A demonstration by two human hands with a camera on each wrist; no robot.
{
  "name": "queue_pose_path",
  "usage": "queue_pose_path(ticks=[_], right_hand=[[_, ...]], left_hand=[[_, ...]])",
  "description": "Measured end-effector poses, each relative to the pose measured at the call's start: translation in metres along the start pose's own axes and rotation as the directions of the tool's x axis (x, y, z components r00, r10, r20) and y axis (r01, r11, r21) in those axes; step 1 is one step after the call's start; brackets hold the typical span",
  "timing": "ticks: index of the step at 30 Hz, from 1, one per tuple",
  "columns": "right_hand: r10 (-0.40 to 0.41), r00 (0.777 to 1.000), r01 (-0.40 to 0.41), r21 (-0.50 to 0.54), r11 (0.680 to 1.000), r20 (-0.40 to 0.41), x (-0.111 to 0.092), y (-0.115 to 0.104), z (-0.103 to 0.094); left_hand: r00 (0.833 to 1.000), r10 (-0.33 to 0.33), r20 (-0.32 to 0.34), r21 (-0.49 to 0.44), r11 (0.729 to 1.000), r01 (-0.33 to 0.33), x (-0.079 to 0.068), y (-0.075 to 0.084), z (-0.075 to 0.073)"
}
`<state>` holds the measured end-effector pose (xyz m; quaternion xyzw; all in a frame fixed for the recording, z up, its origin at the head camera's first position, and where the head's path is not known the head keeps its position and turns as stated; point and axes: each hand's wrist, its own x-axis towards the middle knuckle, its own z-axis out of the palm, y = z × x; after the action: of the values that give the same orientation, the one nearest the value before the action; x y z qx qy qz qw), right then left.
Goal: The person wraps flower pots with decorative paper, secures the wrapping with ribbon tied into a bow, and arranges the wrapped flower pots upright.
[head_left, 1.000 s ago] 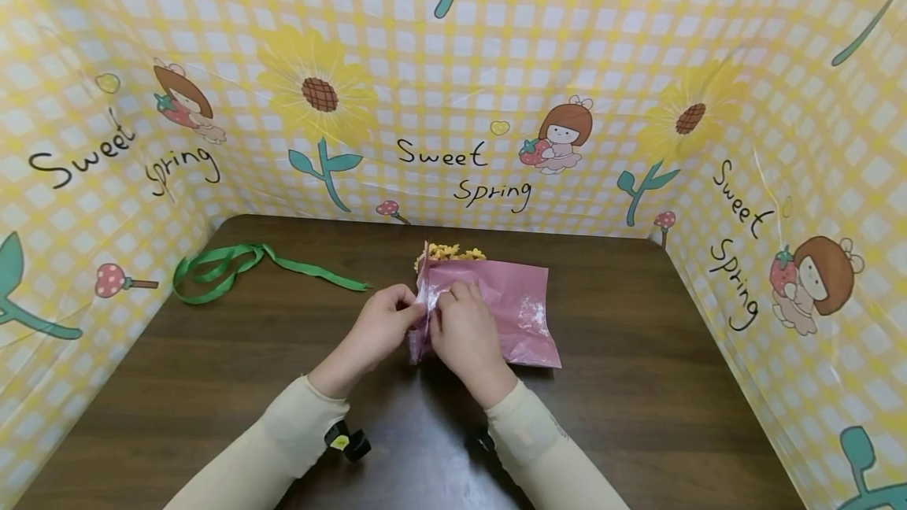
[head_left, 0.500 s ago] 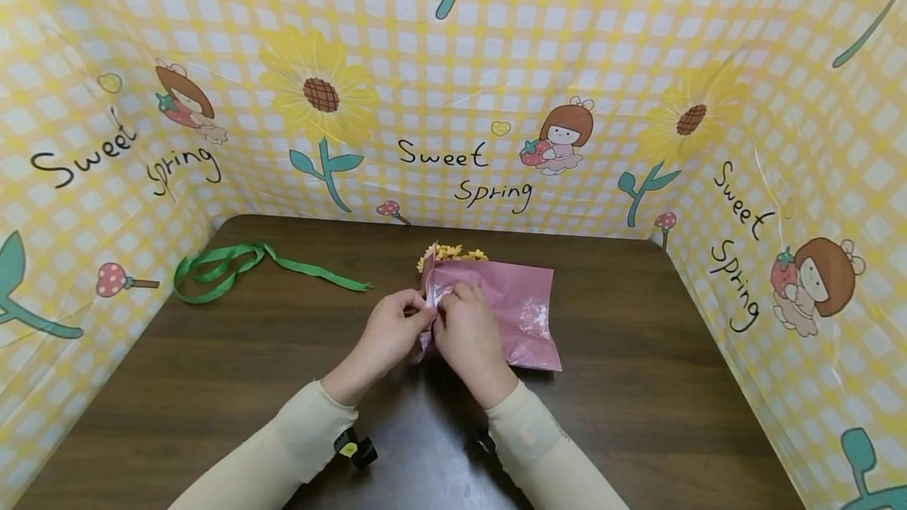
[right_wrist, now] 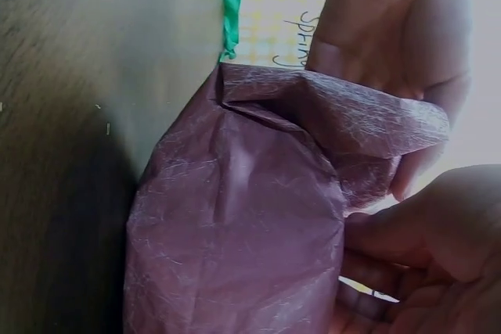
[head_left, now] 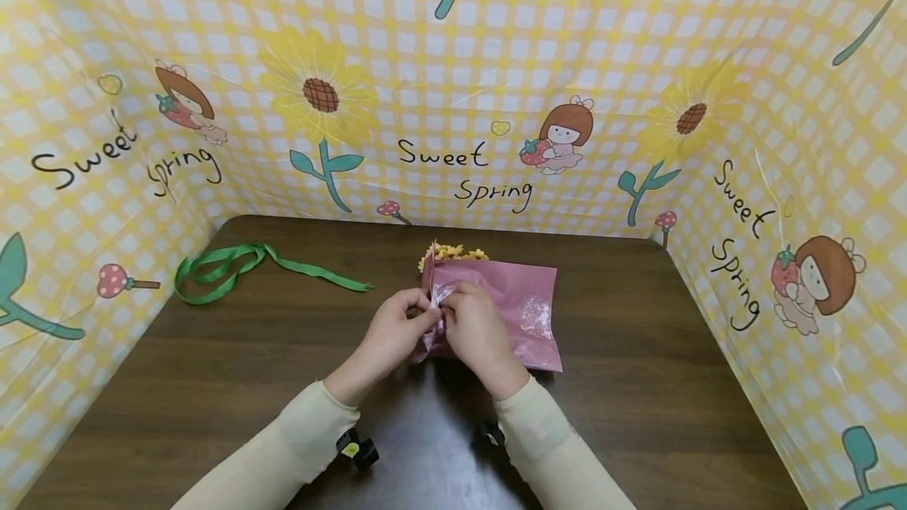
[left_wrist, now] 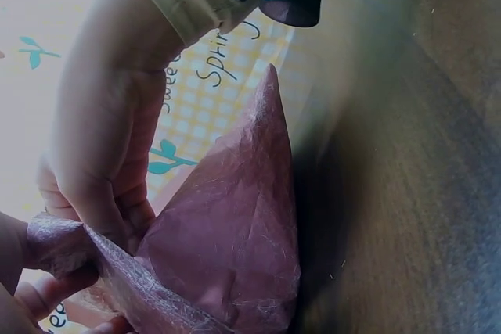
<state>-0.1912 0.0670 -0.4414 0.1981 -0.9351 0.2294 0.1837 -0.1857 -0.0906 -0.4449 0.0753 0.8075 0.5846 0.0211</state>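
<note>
A pink sheet of wrapping paper (head_left: 520,297) lies around a bunch of small yellow flowers (head_left: 459,253), whose tops peek out at its far edge. At the paper's left side, my left hand (head_left: 393,329) pinches a raised, gathered fold (right_wrist: 376,119) between thumb and fingers. Close beside it, my right hand (head_left: 480,333) has its thumb and curled fingers on the paper near the same fold. The left wrist view shows the right hand (left_wrist: 102,138) bent down behind the paper. Most of the flowers and their stems are hidden inside the wrap.
A long green ribbon (head_left: 290,262) lies loosely looped on the brown table (head_left: 623,408), left of the wrap. Yellow checked cloth (head_left: 439,85) with printed flowers walls off the back and both sides.
My left hand has shifted slightly right, bringing the paper's left fold with it. The right hand has also moved slightly right, along the fold. The ribbon stays put.
</note>
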Motion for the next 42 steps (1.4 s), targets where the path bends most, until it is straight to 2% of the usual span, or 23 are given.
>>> queue_pose_path(ticks=[4,6,10,13,20,26,32,38,42], right_hand=[[-0.005,1.000,0.005,0.050,0.999,0.006,0.001,0.003,-0.003],[0.015,1.000,-0.016,0.106,0.994,0.009,0.003,0.004,-0.004],[0.126,0.992,-0.128,0.253,0.959,0.025,0.006,0.007,-0.008],[0.202,0.978,-0.205,0.318,0.926,0.044,0.006,0.008,-0.010],[0.235,0.969,-0.246,0.309,0.918,0.073,0.006,0.009,-0.010],[0.248,0.965,-0.262,0.296,0.919,0.083,0.005,0.009,-0.011],[0.253,0.963,-0.271,0.291,0.918,0.099,0.005,0.009,-0.012],[0.248,0.967,-0.256,0.288,0.923,0.065,0.007,0.011,-0.011],[0.276,0.960,-0.275,0.311,0.910,0.044,0.007,0.016,-0.008]], left_hand=[[1.000,0.020,0.005,-0.028,0.999,-0.020,0.000,-0.002,0.002],[1.000,0.024,0.009,-0.039,0.999,-0.024,-0.001,-0.003,0.003],[1.000,0.013,0.020,-0.043,0.999,-0.013,-0.002,-0.003,0.004],[1.000,0.011,0.025,-0.022,1.000,-0.011,-0.004,-0.002,0.005],[0.998,0.052,0.032,0.083,0.995,-0.055,-0.004,-0.001,0.004],[0.994,0.086,0.068,0.155,0.983,-0.095,-0.002,-0.001,0.001],[0.987,0.098,0.128,0.176,0.977,-0.120,0.000,0.002,-0.002],[0.978,0.111,0.179,0.194,0.970,-0.146,-0.001,0.005,-0.005],[0.977,0.101,0.186,0.234,0.961,-0.144,-0.002,0.006,-0.007]])
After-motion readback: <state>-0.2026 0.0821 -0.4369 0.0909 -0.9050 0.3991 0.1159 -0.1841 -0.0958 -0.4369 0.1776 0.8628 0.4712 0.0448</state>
